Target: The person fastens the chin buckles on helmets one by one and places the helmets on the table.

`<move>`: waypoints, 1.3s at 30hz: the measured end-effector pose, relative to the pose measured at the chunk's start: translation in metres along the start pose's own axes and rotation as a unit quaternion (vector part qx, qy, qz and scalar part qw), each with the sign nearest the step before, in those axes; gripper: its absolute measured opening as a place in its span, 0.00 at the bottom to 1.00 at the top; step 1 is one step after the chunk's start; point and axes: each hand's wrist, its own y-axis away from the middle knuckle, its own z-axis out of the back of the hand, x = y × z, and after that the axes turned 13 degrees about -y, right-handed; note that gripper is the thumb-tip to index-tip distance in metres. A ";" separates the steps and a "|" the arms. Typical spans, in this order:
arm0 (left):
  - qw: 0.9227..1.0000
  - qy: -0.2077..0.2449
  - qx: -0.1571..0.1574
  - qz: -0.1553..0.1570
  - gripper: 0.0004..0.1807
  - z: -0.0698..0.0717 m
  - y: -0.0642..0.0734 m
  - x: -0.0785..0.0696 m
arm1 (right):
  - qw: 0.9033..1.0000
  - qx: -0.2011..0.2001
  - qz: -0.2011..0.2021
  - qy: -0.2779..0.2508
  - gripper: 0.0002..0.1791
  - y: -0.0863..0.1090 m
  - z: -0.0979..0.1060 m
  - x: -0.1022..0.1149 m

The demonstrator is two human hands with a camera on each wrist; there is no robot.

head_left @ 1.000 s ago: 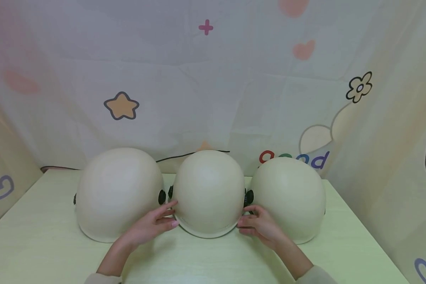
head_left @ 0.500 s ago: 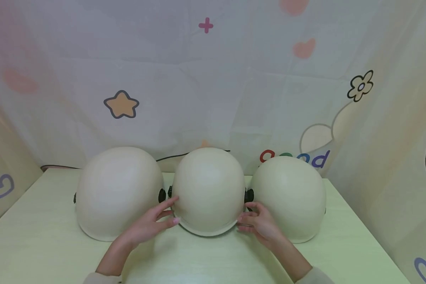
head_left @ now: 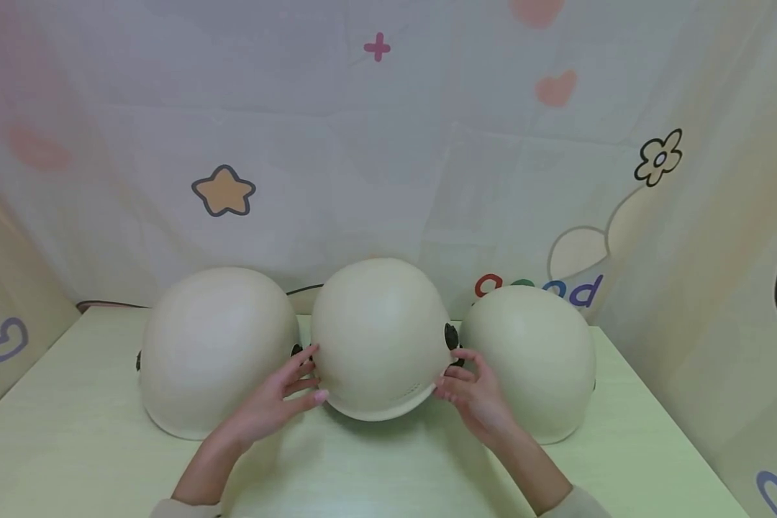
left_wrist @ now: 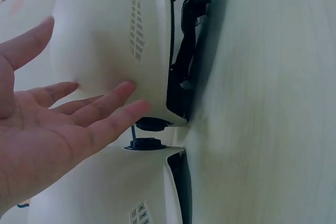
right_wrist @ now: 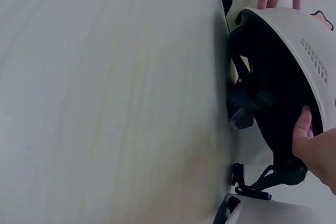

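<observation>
Three cream helmets stand in a row in the head view. Both hands are at the middle helmet [head_left: 378, 338], which tilts with its right side raised off the table. My left hand [head_left: 275, 399] lies along its left side, fingers nearly straight; the left wrist view shows fingertips right at the shell. At the lower right rim, my right hand [head_left: 482, 403] grips the edge. In the right wrist view that thumb [right_wrist: 303, 124] reaches inside the rim, against the dark lining [right_wrist: 278, 61], and black straps [right_wrist: 252, 98] hang beneath. The shell hides part of the right hand's grip.
Close on either side stand the left helmet [head_left: 216, 352] and the right helmet [head_left: 531, 360], with black side knobs near the middle one. The pale wooden table [head_left: 362, 478] ends at a printed curtain [head_left: 388, 158]. A dark cable [head_left: 113, 304] runs along the back.
The middle helmet has risen and tilted, its right side lifting most; its right knob now sits higher. The right hand has moved up with it. Both outer helmets stay put.
</observation>
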 end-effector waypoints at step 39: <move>0.992 -0.039 -0.086 -0.081 0.32 0.000 0.006 -0.048 | 0.932 0.198 0.171 0.253 0.28 0.026 -0.032 0.046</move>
